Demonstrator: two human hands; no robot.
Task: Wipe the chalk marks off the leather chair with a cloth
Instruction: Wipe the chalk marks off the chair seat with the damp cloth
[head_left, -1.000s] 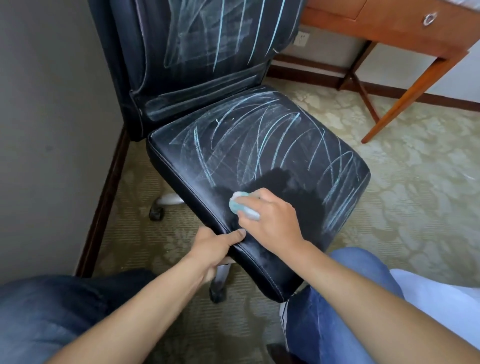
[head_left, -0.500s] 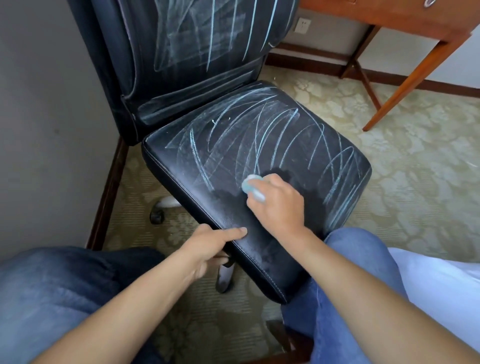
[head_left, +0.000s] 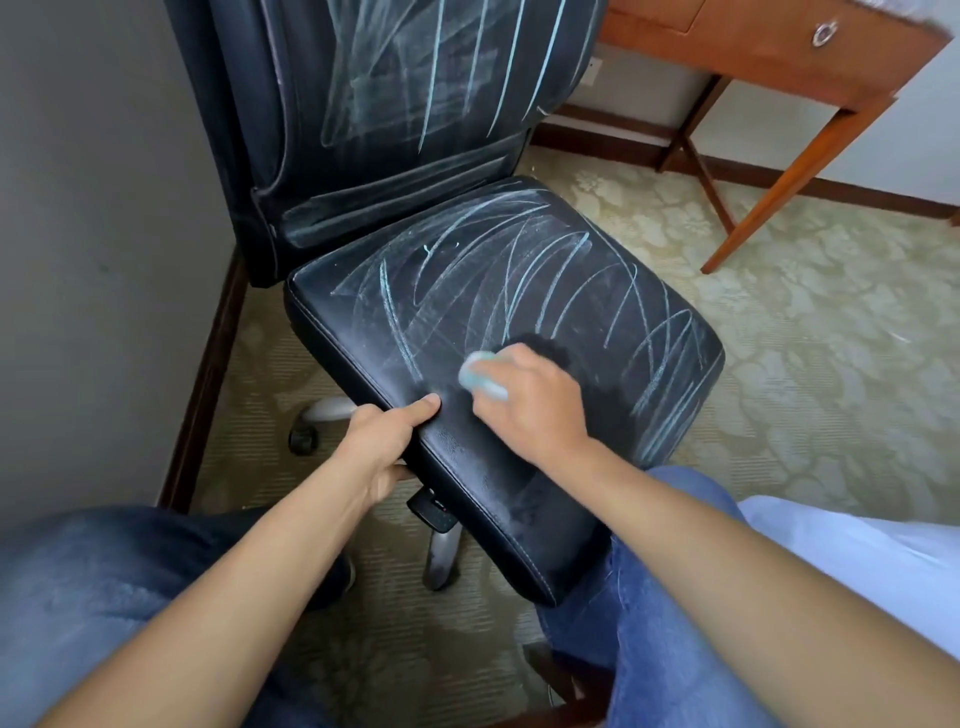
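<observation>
A black leather chair (head_left: 519, 270) stands in front of me, its seat and backrest scrawled with pale blue chalk marks (head_left: 524, 291). My right hand (head_left: 530, 405) grips a small light-blue cloth (head_left: 480, 376) and presses it on the near middle of the seat. Around and behind that hand the leather is dark and free of marks. My left hand (head_left: 384, 441) grips the seat's near-left edge, thumb lying on top and fingers underneath.
A grey wall (head_left: 93, 260) runs close along the chair's left side. A wooden desk (head_left: 779, 57) with slanted legs stands at the back right. Patterned carpet (head_left: 831, 338) lies around the chair. My knees in jeans flank the seat's near corner.
My right hand with the cloth slid up the seat, then back a little towards the left edge. The left hand kept its hold on the seat edge. The view shifted slightly.
</observation>
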